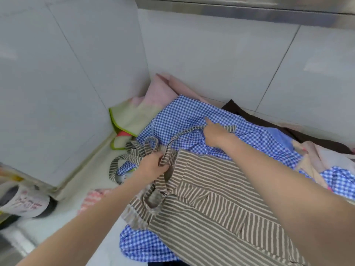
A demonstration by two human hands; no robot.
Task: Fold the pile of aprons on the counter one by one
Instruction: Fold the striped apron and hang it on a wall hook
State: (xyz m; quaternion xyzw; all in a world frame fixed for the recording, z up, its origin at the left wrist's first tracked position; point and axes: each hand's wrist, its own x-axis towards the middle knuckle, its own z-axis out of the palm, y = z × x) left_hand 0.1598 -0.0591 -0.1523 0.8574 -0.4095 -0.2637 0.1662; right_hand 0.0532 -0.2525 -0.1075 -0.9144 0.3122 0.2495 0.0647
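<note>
Seen from the head camera, looking down at a pale counter set into a corner of grey tiled wall.

A brown-and-cream striped apron is spread across the middle of the view, on top of a pile of other cloths. Directly beneath it lies a blue-and-white checked apron, which shows beyond the striped one at the far side, at the right edge and at the near left corner. Further back, a pink cloth and a pale green cloth with a bright green border are pushed into the corner, and a dark brown cloth lies against the right-hand wall.

Two bare forearms reach in from the bottom of the view. The left hand is curled round a bunch of the striped apron's straps at the apron's upper left corner; loose loops of strap trail off to the left onto the counter. The right hand is placed further away, over the checked apron, where one striped strap is pinched between thumb and fingers, with the forefinger pointing away. The strap is drawn in a line between the two hands.

At the left edge, a dark bottle with a white label can be made out, blurred.
</note>
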